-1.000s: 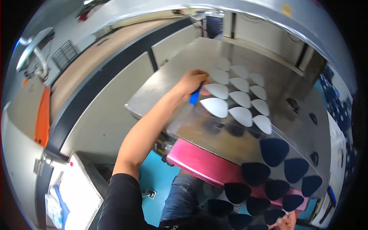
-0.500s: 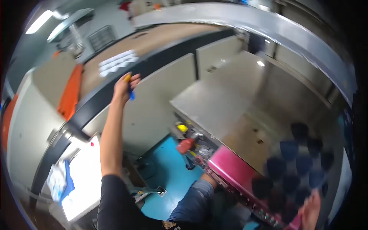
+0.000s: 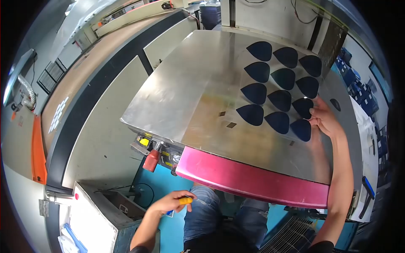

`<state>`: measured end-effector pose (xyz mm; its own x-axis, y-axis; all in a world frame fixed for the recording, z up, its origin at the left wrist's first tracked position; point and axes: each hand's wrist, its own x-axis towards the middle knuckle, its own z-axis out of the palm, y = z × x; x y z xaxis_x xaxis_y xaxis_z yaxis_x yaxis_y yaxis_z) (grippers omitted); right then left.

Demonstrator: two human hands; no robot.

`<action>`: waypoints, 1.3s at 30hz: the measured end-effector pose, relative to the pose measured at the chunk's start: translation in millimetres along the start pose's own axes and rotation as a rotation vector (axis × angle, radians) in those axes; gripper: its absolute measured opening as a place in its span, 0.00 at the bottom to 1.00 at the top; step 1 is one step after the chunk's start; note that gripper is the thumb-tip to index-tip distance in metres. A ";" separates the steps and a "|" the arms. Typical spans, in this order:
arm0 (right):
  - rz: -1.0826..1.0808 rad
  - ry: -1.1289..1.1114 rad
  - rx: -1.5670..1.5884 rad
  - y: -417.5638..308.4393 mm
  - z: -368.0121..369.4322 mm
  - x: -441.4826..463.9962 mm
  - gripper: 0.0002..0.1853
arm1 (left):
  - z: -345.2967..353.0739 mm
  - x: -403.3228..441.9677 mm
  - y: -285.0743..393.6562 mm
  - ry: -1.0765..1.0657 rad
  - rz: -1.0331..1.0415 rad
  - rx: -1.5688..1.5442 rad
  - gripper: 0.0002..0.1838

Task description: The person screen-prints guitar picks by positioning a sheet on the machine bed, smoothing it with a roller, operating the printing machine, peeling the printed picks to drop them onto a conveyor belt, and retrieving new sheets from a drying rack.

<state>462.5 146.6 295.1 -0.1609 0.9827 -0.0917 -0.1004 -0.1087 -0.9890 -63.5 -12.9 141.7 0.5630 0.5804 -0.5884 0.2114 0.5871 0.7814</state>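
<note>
Several dark blue teardrop-shaped pieces (image 3: pixel 279 100) lie in slanted rows on a shiny metal platen (image 3: pixel 168 92). At the right side of these rows, my right hand (image 3: pixel 322 118) has its thumb and fingertips closed at the edge of one dark blue piece (image 3: pixel 303 108). My left hand (image 3: pixel 172 203) hangs low in front of the platen, above the left knee. Its fingers curl around a small yellow and blue object (image 3: pixel 185 200), mostly hidden by the hand, so its kind is unclear.
A pink curved panel (image 3: pixel 249 175) fronts the platen, with a red handle (image 3: pixel 152 160) at its left. A brown conveyor belt (image 3: pixel 80 76) carrying white pieces (image 3: pixel 58 114) runs along the left. A bright white light table (image 3: pixel 90 219) stands at lower left. Right, a blue-and-black tool (image 3: pixel 368 194) lies on white paper.
My view has turned right toward the platen. My left hand has come down from beside the conveyor to near the knee. My right hand has reached up to the dark blue pieces.
</note>
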 end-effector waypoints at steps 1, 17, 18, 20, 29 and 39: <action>-0.011 0.015 -0.031 0.8 0.2 -2.0 0.27 | 3.7 11.5 -14.6 0.002 0.021 -0.038 0.14; -0.172 0.273 -1.061 17.4 13.5 3.8 0.24 | 24.4 149.7 -87.1 0.232 -0.256 0.003 0.13; -0.239 0.293 -1.217 21.2 10.2 2.2 0.24 | 23.3 150.6 -87.3 0.229 -0.255 0.008 0.13; -0.194 0.274 -1.204 13.9 -0.5 -17.9 0.28 | 21.4 150.2 -88.2 0.217 -0.255 0.014 0.13; 0.654 0.893 -2.115 87.8 -438.7 -403.9 0.30 | 17.1 145.6 -96.9 0.262 -0.261 -0.016 0.14; 0.171 1.599 -1.092 74.5 -362.5 -500.8 0.28 | 18.0 158.1 -105.7 0.273 -0.252 -0.068 0.15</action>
<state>891.6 -299.3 225.1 0.8628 0.2497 0.4396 0.4753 -0.6971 -0.5369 17.6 6.7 -30.2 0.2641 0.5363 -0.8016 0.2573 0.7619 0.5945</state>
